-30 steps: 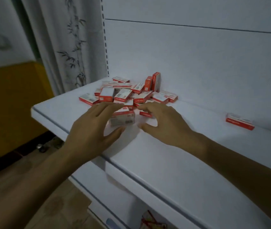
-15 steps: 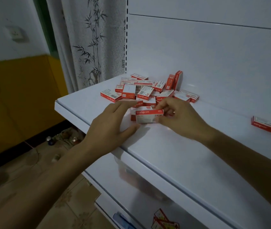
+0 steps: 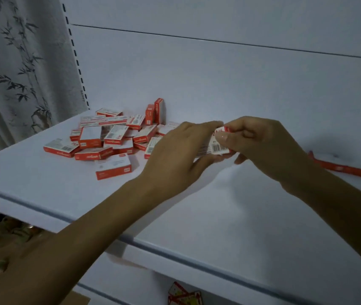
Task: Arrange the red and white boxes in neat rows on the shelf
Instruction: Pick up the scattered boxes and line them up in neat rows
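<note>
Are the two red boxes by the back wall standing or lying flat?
Standing: the two red cardboard boxes rise on end, taller than the flat-lying pile beside them.

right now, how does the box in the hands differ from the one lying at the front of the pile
The held box is gripped by the left hand and right hand; the front box lies flat on the shelf, untouched. The held box shows a tilted barcode face; the front box shows a white top and red side. The hands hide much of the held box; the front box is fully visible. Both are red and white.
</note>
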A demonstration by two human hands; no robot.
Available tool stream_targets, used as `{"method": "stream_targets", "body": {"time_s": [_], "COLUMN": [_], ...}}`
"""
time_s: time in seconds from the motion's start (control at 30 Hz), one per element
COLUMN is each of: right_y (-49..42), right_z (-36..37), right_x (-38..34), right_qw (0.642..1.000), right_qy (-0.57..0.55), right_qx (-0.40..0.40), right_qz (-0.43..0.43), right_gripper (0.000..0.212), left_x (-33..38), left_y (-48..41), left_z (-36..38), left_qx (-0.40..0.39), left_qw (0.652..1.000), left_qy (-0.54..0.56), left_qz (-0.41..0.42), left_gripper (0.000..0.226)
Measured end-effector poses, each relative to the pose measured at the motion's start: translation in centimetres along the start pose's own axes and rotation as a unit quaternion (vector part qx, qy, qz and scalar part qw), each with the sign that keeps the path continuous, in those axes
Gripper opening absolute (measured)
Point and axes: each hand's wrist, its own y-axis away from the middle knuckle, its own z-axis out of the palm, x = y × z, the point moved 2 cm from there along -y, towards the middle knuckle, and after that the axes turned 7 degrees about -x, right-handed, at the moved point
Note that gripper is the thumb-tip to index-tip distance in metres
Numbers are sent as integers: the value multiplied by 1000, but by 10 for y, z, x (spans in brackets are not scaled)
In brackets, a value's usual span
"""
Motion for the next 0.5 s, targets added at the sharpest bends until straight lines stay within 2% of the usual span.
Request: {"method": "stream_targets", "body": {"time_s": [0.07, 0.13, 0.2, 0.27, 0.37, 0.43, 0.5], "right_y": [10, 17, 24, 32, 43, 49, 53], "right_z": [-14, -25, -35, -41, -46, -52, -58], "right_x": [7, 16, 28, 38, 43, 45, 47], "right_qw": [998, 992, 986, 980, 958, 943, 940], "right_qy": [-43, -81, -90, -117, -240, -298, -307], "right_qx": [30, 81, 120, 100, 45, 64, 102], "right_qz": [18, 43, 76, 123, 149, 133, 106], "right_gripper": [17, 20, 20, 24, 27, 29, 32], "left_x": [6, 12, 23, 34, 45, 46, 46], "left_y": [-13, -23, -32, -39, -46, -50, -53], "left_z": [11, 20, 29, 37, 46, 50, 53], "left_qx": [-19, -55, -84, -99, -116, -114, -98], "left_qw": [986, 947, 914, 895, 883, 889, 903], "left_qy": [162, 313, 394, 434, 454, 443, 418], "left_qz": [-23, -49, -48, -29, -4, 0, -2], "left_gripper": [43, 37, 37, 40, 44, 44, 43]}}
